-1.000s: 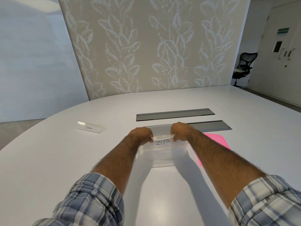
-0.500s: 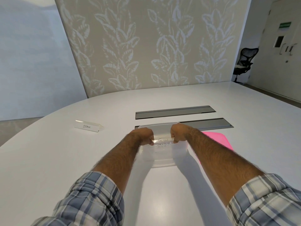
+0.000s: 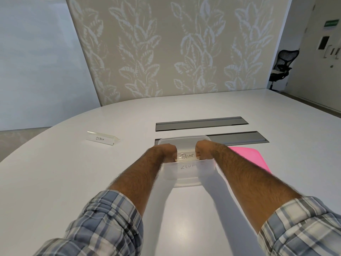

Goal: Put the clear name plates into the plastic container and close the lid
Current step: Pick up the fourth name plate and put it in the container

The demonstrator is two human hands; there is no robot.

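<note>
A clear plastic container (image 3: 186, 179) stands on the white table (image 3: 55, 182) in front of me. Both my hands are down inside it, fists closed. My left hand (image 3: 166, 151) and my right hand (image 3: 203, 149) grip the two ends of a clear name plate. A label reading BEAR (image 3: 187, 156) shows between my fists at rim height. Another label, ZEBRA (image 3: 187, 166), shows faintly through the container's front wall below it. A third clear name plate marked OSTRICH (image 3: 102, 139) stands apart on the table to the left. The pink lid (image 3: 247, 157) lies flat beside the container on the right.
Two long grey cable hatches (image 3: 201, 123) are set into the table just behind the container. A black office chair (image 3: 282, 65) stands by the far right wall near a door. A patterned wall panel rises behind the table.
My hands have lowered the name plate from rim height down into the container. The ZEBRA label now shows through the front wall and the BEAR label has come into view between my fists.
</note>
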